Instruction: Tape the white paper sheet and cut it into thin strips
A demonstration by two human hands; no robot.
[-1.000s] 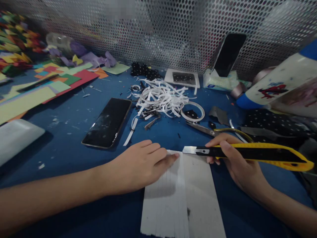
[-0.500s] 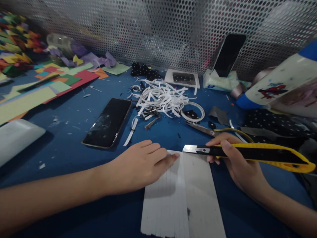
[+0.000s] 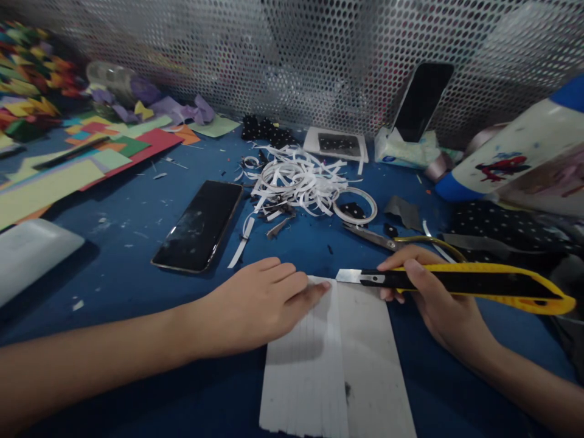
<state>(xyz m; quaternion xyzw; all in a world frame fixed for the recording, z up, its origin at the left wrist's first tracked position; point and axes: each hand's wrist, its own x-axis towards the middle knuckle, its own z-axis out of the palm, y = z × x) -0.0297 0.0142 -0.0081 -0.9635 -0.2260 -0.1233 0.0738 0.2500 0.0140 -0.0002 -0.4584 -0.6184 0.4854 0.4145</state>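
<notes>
A yellow-and-black utility knife (image 3: 474, 282) is gripped in my right hand (image 3: 438, 298), its short blade pointing left. The blade tip meets the far edge of a piece of white paper (image 3: 305, 383) scored with several lengthwise lines. Under the paper, a greyish board (image 3: 371, 359) shows on the right, with a dark smudge on it. My left hand (image 3: 262, 298) presses down on the paper's far end, fingers curled together and one fingertip close to the blade. What lies beneath its palm is hidden.
A phone (image 3: 198, 225) lies left of a heap of white paper strips (image 3: 301, 179). Beyond my right hand are scissors (image 3: 371, 235) and a tape ring (image 3: 354, 205). A bottle (image 3: 511, 143), a propped phone (image 3: 422, 100) and coloured paper sheets (image 3: 59, 182) surround the work, before a perforated metal panel (image 3: 319, 67).
The knife's handle end has dipped slightly and shifted a little left, while the blade tip stays at the paper's far edge. My left hand and the paper look still.
</notes>
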